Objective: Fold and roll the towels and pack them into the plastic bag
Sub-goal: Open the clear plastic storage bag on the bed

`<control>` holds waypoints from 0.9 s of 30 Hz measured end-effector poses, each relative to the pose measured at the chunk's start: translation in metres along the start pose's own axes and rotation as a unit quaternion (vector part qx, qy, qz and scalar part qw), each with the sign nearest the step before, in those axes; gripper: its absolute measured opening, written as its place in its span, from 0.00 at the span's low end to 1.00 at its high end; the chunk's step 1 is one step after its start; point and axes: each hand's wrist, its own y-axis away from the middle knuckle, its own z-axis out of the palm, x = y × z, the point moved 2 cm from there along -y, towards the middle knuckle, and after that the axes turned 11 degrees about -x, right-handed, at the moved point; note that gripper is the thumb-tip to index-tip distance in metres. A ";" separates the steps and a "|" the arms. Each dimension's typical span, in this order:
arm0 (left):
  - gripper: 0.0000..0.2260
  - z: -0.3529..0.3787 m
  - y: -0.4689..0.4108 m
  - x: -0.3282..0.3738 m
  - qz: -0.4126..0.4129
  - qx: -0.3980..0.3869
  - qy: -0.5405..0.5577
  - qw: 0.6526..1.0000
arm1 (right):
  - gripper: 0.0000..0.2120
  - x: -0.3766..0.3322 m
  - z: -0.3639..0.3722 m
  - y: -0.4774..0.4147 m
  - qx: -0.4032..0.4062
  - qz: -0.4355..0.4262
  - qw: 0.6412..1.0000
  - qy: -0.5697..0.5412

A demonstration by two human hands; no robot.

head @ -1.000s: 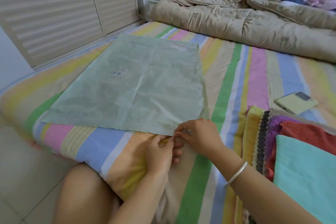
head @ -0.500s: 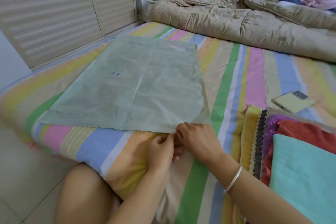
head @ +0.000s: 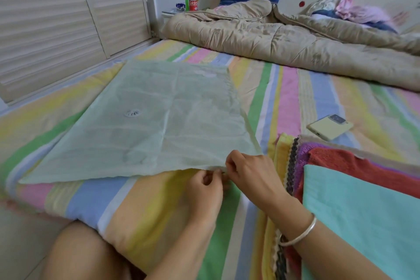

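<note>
At the near right corner of the plastic bag (head: 147, 125), spread flat on the striped sheet (head: 286, 98), the left hand (head: 204, 188) and right hand (head: 252, 173) both pinch its edge with curled fingers. Just right of the bag lie the stacked towels (head: 363, 207).

Left hand (head: 205, 185) and right hand (head: 252, 173) side by side, fingers curled, fingertips meeting, each pinching the near edge of the plastic bag (head: 159, 120); both forearms converge from lower right.

Single head view, wide-angle, facing forward-down across bed (head: 284, 102), close.
</note>
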 end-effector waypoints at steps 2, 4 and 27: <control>0.09 0.001 0.004 -0.003 0.011 0.019 -0.015 1.000 | 0.05 0.000 0.001 0.002 -0.003 0.007 1.000 -0.005; 0.10 0.002 0.005 -0.004 0.009 0.025 -0.019 0.999 | 0.05 -0.001 0.003 0.003 -0.011 0.007 1.000 -0.004; 0.09 -0.002 0.002 -0.014 0.009 0.049 -0.023 0.998 | 0.09 -0.006 0.013 -0.007 -0.167 -0.016 0.984 -0.067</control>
